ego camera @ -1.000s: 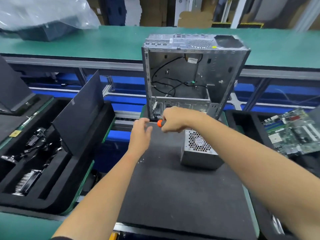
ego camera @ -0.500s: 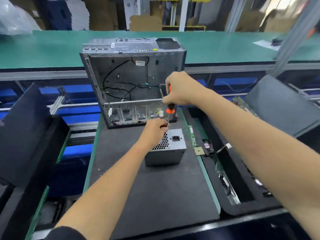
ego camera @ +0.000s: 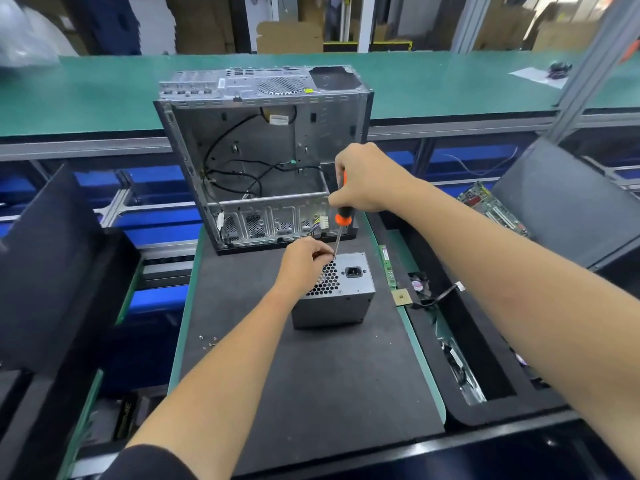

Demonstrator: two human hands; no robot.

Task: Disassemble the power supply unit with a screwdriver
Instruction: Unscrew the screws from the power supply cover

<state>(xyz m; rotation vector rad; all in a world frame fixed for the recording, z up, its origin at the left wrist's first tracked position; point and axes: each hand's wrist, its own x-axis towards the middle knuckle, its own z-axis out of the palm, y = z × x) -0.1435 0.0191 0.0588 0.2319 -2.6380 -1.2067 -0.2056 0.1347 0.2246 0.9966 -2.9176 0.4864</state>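
Dark surface (ego camera: 311,375) mat, gutted PC case (ego camera: 263,161) beyond hands. Right hand (ego camera: 363,178) gripping screwdriver (ego camera: 341,223), tip at power supply unit (ego camera: 341,292) top edge; left hand (ego camera: 304,263) curled there, steadying. Next: seat tip, back screw out.

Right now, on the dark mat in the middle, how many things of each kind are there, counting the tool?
Computer case: 1
Power supply unit: 1
Screwdriver: 1, held over the unit
Loose screws: a small cluster, too small to count
Total: 3, plus the screws

grey power supply unit (ego camera: 341,299) on mat, screwdriver (ego camera: 341,221) upright
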